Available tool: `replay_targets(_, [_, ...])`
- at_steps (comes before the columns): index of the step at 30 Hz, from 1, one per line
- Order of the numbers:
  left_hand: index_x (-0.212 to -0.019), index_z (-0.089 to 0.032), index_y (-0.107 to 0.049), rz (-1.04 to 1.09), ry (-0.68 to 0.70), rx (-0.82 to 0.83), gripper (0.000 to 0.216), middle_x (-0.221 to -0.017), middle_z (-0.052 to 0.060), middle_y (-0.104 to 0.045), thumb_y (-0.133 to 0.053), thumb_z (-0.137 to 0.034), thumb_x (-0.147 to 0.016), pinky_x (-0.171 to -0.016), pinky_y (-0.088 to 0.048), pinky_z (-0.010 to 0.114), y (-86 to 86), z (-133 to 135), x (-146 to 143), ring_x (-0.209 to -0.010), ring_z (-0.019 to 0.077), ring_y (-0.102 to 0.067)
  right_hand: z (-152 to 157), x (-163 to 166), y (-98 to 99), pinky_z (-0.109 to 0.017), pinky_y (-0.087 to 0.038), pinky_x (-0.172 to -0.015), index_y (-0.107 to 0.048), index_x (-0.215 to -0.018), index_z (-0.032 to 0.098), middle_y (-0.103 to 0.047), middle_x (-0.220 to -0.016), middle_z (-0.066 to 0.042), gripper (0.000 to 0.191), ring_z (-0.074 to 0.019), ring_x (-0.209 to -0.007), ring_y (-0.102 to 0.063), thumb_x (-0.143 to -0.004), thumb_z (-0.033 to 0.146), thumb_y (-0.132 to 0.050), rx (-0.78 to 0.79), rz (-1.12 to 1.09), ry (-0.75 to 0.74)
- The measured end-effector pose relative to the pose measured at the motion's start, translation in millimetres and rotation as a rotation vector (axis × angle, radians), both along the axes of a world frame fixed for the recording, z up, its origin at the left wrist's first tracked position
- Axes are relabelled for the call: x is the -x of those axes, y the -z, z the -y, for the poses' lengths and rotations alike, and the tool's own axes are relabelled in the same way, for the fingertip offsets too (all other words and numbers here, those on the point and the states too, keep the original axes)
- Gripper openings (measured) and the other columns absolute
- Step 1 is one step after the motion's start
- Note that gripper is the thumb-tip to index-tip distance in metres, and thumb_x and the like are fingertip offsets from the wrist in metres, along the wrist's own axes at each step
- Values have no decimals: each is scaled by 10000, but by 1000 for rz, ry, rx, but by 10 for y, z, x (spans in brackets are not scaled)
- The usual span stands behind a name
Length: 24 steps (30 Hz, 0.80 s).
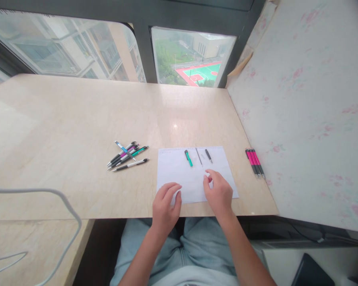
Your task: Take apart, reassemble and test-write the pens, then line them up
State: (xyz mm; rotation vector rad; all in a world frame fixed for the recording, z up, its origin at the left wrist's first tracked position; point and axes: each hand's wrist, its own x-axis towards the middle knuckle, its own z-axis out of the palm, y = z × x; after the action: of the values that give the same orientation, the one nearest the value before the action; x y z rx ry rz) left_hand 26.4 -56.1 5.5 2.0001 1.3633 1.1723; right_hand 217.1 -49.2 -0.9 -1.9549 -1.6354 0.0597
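A white sheet of paper lies on the beige table near its front edge. On the sheet's far part lie pen parts: a green barrel piece, a thin dark refill and a small black piece. My left hand rests on the sheet's near left corner, fingers curled and lying down on the paper. My right hand sits over the sheet's right half, thumb and forefinger drawn towards each other; anything between them is too small to make out.
A loose pile of several pens lies left of the sheet. A row of pink pens lies at the table's right edge beside a papered wall. Windows run along the back. A white cable curves at the left.
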Motion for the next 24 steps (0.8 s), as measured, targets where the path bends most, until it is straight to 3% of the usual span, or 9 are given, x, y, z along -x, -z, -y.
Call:
replay_targets(6, [-1022, -222, -666, 326, -68, 315, 151, -995, 67, -695, -556, -253, -923, -819, -498, 337, -184, -106, 9, -896, 198, -639, -483, 325, -184, -283, -332, -555, -667, -1062, 217, -714, -810, -57, 234, -195, -664, -637, -917, 379, -579, 257, 99, -3])
replay_targets(11, [-1042, -194, -654, 595, -45, 582, 215, -933, 61, -706, -612, -341, -891, -766, -495, 306, -219, -170, -79, -814, 173, -632, -641, 406, -208, -281, -342, -563, -664, -938, 212, -722, -811, -53, 167, -205, -695, -661, -925, 329, -545, 414, 149, 45])
replay_targets(16, [-1106, -182, -628, 732, -31, 713, 303, -937, 63, -711, -643, -371, -869, -730, -477, 283, -204, -215, -142, -772, 154, -619, -481, 321, -233, -273, -371, -590, -643, -925, 225, -702, -744, 3, 120, -177, -671, -643, -904, 303, -556, 301, -31, 10])
replay_targets(20, [-1124, -180, -631, 815, -22, 757, 357, -935, 65, -709, -672, -404, -849, -716, -468, 279, -163, -289, -200, -739, 145, -608, -250, 287, -288, -252, -423, -621, -621, -899, 216, -690, -751, 20, 86, -131, -629, -609, -883, 287, -575, 162, -328, -161])
replay_targets(24, [-992, -165, -689, 873, -41, 744, 303, -835, 39, -674, -710, -414, -821, -723, -461, 270, -135, -348, -275, -729, 134, -584, -111, 275, -322, -245, -444, -617, -642, -945, 218, -703, -845, 2, 104, -122, -645, -594, -890, 253, -560, 116, -425, -313])
